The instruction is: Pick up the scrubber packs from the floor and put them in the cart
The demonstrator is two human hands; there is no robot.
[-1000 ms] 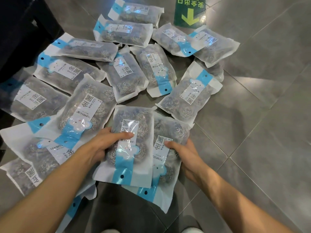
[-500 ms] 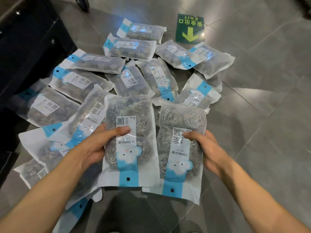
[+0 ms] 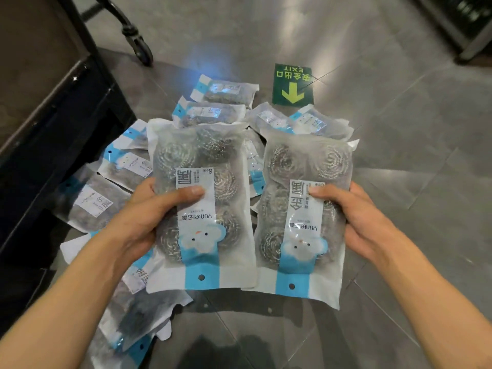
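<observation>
My left hand (image 3: 143, 217) grips one scrubber pack (image 3: 213, 161), a clear bag of steel-wool balls with a blue strip, thumb across its label. My right hand (image 3: 359, 219) grips a second scrubber pack (image 3: 292, 169) the same way. Both packs are lifted off the floor, held side by side in front of me. Several more packs (image 3: 213, 113) lie spread on the grey tiles beneath and to the left. The dark cart (image 3: 48, 107) stands at the left, with one wheel (image 3: 141, 49) visible at the top.
A green exit sticker (image 3: 292, 83) with a yellow arrow is stuck to the floor beyond the packs. Grey tile floor (image 3: 412, 155) stretches to the right. A dark shelf base (image 3: 468, 30) sits at the top right corner.
Both hands have raised their packs from the floor up toward me. The view has tilted up, bringing the cart's wheel and more of its side into sight.
</observation>
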